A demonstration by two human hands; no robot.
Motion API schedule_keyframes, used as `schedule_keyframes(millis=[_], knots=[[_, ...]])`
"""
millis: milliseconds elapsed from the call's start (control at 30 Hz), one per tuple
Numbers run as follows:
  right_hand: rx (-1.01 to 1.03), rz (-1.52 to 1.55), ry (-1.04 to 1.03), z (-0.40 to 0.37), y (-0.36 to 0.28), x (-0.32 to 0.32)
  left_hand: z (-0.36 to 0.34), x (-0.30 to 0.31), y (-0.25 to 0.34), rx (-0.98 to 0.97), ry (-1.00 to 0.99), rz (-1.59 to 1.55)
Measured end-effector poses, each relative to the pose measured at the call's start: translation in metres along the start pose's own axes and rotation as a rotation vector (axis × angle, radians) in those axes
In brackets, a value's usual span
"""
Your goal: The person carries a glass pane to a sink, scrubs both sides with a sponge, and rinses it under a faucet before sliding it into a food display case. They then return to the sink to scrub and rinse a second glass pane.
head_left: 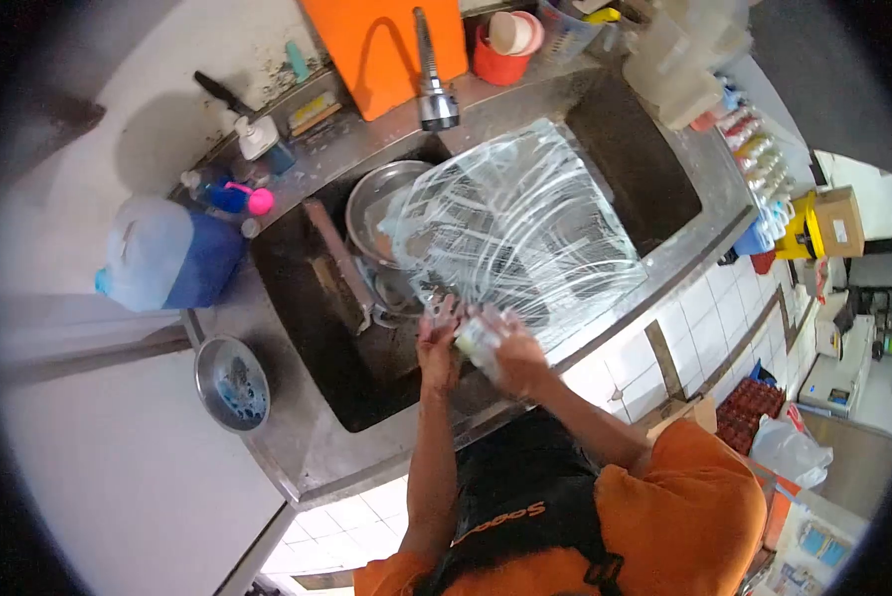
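From my end of the head camera, I look down on a steel sink (302, 447) and a clear, glass-like panel (535, 223) laid across its two basins, its top coated with white suds in curved streaks. The panel reaches from the left basin, where it overlaps a round metal bowl (359, 204), over part of the right basin, with its near edge by the sink's front rim. My left hand (440, 336) is at the panel's near left corner, fingers partly curled and dabbed with foam; I cannot tell whether it grips the edge or only touches it. My right hand (510, 348) is just beside it, blurred, its fingers closed around a pale, sponge-like pad (479, 344) with a greenish tint; I can't make out whether the pad presses on the panel. In the left basin I also see a long brownish bar (334, 248) leaning beside the bowl. The faucet (436, 99) hangs behind the panel, in front of an orange board (386, 55), with a red cup (500, 65) to the board's right. On the left of the counter I have a large jug (202, 263) of blue liquid and, nearer me, a shallow metal dish (204, 372) with bluish suds inside.
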State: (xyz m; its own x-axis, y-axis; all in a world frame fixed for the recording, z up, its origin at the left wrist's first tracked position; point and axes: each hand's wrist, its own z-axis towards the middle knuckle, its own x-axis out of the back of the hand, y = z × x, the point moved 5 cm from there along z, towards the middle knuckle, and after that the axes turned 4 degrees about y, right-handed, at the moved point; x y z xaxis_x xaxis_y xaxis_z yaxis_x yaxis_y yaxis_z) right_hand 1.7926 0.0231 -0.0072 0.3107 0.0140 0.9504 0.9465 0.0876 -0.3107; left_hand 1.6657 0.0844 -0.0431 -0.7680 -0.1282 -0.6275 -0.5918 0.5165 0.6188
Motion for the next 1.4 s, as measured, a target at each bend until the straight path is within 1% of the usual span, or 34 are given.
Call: schedule_keyframes(millis=[33,67,133,167,200,233,300,367,400,433,467,500,533,600,633,700,733,767,800,867,900,933,967,1000,1033,1067,1100,1133,1167,1200,1267,1300,1367,1400], knots=[[0.046,-0.399,0.043,0.024,0.024,-0.001,-0.003,-0.005,0.002,0.01,-0.095,-0.035],[0.096,-0.796,0.094,0.051,0.045,0.0,-0.006,-0.007,0.006,0.013,-0.132,0.059],[-0.194,-0.363,0.137,0.118,0.087,0.049,-0.009,-0.007,0.006,0.087,-0.116,0.039],[-0.272,-0.252,0.161,0.162,0.093,0.061,-0.008,-0.008,0.008,0.069,-0.102,0.028],[-0.354,-0.139,0.182,0.193,0.086,0.063,-0.009,-0.007,0.007,0.104,-0.066,0.074],[-0.335,-0.134,0.175,0.196,0.068,0.05,-0.011,-0.005,0.005,0.144,-0.027,0.119],[0.082,-0.105,0.06,0.182,0.008,0.015,-0.009,0.005,-0.001,0.143,0.0,0.116],[0.39,-0.236,-0.077,0.114,-0.032,0.015,-0.005,0.013,-0.008,0.142,-0.019,0.042],[0.274,0.015,-0.072,0.078,-0.023,0.019,-0.003,0.017,-0.014,0.119,-0.005,0.028],[0.162,0.265,-0.072,0.056,0.002,0.024,0.003,0.025,-0.024,0.166,0.065,0.023],[0.128,0.184,0.002,0.048,0.043,0.026,0.004,0.033,-0.031,0.216,0.141,0.014],[0.091,0.114,0.07,0.041,0.077,0.027,-0.007,0.008,-0.004,0.116,0.02,0.15],[-0.036,0.156,0.421,0.059,0.096,0.063,-0.01,0.005,0.003,0.087,0.051,0.136],[-0.271,-0.468,0.027,0.105,0.154,0.04,-0.012,-0.005,0.008,0.065,-0.044,0.042],[-0.207,-0.46,0.03,0.121,0.137,0.035,-0.009,-0.004,0.009,0.019,-0.005,0.021],[0.045,-0.09,0.293,0.12,0.079,0.03,-0.006,0.004,-0.003,0.067,0.065,0.07],[0.047,-0.054,0.183,0.108,0.055,0.017,-0.001,0.01,-0.011,0.03,0.101,0.057],[0.041,-0.026,0.074,0.096,0.035,0.006,0.006,0.016,-0.023,-0.015,0.092,0.006],[0.071,-0.015,0.069,0.092,0.021,0.003,0.008,0.021,-0.031,-0.054,0.074,-0.043],[0.233,0.138,0.236,0.09,-0.004,0.012,0.006,0.027,-0.033,-0.083,0.112,-0.008],[0.255,0.14,0.242,0.1,-0.025,0.021,0.008,0.028,-0.03,-0.096,0.13,0.034],[0.33,0.374,0.248,0.116,-0.062,0.037,0.005,0.022,-0.019,-0.119,0.132,0.033],[0.397,0.61,0.247,0.129,-0.1,0.045,-0.005,0.015,-0.003,-0.207,0.206,0.08],[0.482,0.694,0.354,0.139,-0.137,0.043,-0.016,0.013,0.005,-0.285,0.278,0.131],[0.591,0.674,0.294,0.151,-0.188,0.059,0.004,0.034,-0.02,-0.546,0.131,0.357],[0.788,0.542,0.256,0.163,-0.241,0.085,0.014,0.067,-0.055,-0.545,0.112,0.374],[0.683,0.585,0.082,0.18,-0.274,0.079,0.021,0.089,-0.09,-0.522,0.061,0.612],[0.752,0.483,0.038,0.198,-0.3,0.054,0.028,0.092,-0.106,-0.503,-0.007,0.854],[0.916,0.357,0.227,0.211,-0.326,0.017,0.024,0.076,-0.095,-0.464,-0.003,0.307],[0.951,0.339,0.338,0.218,-0.345,-0.001,0.022,0.072,-0.086,-0.459,0.015,0.251],[0.995,0.236,0.425,0.212,-0.356,0.018,0.027,0.078,-0.084,-0.479,0.068,0.417],[0.955,0.221,0.447,0.203,-0.344,0.025,0.03,0.082,-0.082,-0.496,0.094,0.496],[0.841,0.673,0.407,0.19,-0.319,0.046,0.036,0.089,-0.08,-0.545,0.163,0.631],[0.758,0.786,0.254,0.186,-0.293,0.056,0.038,0.093,-0.08,-0.572,0.202,0.694]])
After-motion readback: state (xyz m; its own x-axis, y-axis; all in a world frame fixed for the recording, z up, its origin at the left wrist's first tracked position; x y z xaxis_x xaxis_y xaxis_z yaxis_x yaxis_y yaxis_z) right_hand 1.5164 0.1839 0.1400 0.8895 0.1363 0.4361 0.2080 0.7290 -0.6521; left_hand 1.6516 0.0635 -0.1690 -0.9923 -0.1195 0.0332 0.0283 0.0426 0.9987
